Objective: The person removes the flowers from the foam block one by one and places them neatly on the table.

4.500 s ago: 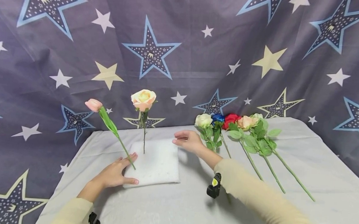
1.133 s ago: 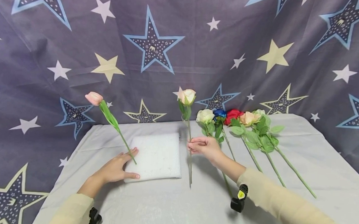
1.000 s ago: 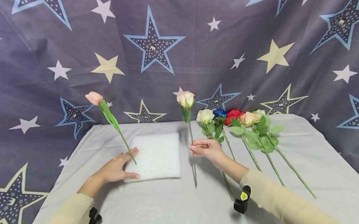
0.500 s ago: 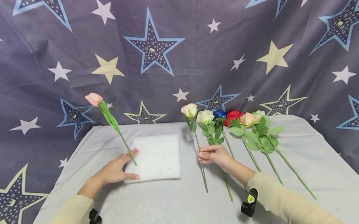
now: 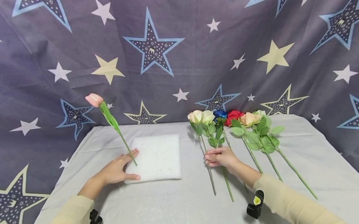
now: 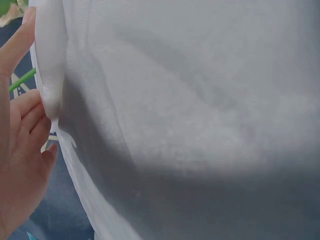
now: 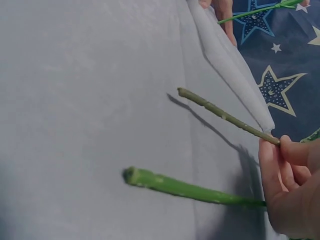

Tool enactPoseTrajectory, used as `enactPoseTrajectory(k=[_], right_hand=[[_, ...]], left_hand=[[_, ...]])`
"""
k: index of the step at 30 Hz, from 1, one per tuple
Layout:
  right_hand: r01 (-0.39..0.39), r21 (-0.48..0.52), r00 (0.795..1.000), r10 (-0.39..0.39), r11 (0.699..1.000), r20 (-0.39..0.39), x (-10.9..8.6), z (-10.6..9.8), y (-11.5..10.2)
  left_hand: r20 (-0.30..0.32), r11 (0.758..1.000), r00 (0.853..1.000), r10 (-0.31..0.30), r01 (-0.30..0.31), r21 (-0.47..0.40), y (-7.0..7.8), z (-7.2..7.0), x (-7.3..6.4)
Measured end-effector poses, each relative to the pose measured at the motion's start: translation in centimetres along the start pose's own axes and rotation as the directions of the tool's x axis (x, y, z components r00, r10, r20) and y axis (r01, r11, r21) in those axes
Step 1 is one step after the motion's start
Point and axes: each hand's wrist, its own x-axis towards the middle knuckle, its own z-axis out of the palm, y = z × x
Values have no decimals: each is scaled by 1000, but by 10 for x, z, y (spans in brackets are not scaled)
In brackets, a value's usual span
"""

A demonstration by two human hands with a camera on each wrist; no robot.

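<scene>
My left hand [image 5: 113, 169] rests on the left edge of a white foam block [image 5: 157, 158], thumb and fingers spread along it. A pink tulip [image 5: 94, 100] stands tilted to the left, its stem stuck in the foam near my fingers. Right of the block, my right hand [image 5: 221, 157] pinches the stem of a pale pink rose [image 5: 195, 116] between thumb and fingers. In the right wrist view, the brown stem [image 7: 225, 116] shows its free lower end over the cloth, its shadow beside it. A white rose [image 5: 208, 117] lies right behind it, its green stem [image 7: 190, 190] passing under my hand.
To the right lie a blue rose [image 5: 220, 114], a red rose [image 5: 234, 117], a peach rose [image 5: 249, 119] and a pale green-white rose [image 5: 260, 113], stems toward me. Grey cloth [image 5: 163, 208] covers the table. A star-patterned curtain [image 5: 181, 58] hangs behind.
The pale pink rose has come out of the foam and travelled right, down beside the white rose, in my right hand. My left hand and the tulip have stayed in place.
</scene>
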Motion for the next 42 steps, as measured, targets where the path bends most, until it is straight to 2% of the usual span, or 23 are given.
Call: enactPoseTrajectory(k=[7, 12, 20, 25, 30, 34, 36, 38, 42], right_hand=[[-82, -39, 996, 83, 996, 38, -3, -7, -3], [-157, -121, 987, 159, 980, 4, -2, -4, -7], [-171, -203, 981, 146, 964, -131, 7, 0, -13], [-176, -209, 979, 149, 962, -141, 10, 1, -16], [-167, -198, 981, 142, 966, -132, 8, 2, -20], [-150, -206, 983, 122, 967, -140, 4, 3, -22], [-124, -248, 984, 87, 961, -156, 2, 2, -23], [-92, -317, 982, 34, 944, -185, 0, 2, -25], [-27, -476, 970, -93, 879, -226, -3, 3, -30]], left_hand=[[-4, 1000, 1000, 2, -2, 0, -1, 1, -2], [0, 1000, 1000, -5, 5, 3, -1, 1, -3], [1, 1000, 1000, -10, 11, -11, 0, 3, -3], [-2, 1000, 1000, -10, 10, -8, -1, 4, -2], [-22, 1000, 1000, 16, -16, 7, -1, 2, -1], [-18, 1000, 1000, 18, -18, 15, -2, 1, -1], [-17, 1000, 1000, 22, -22, 19, -2, 1, -1], [-16, 1000, 1000, 20, -20, 18, -2, 1, -1], [-11, 1000, 1000, 17, -16, 17, -2, 1, -1]])
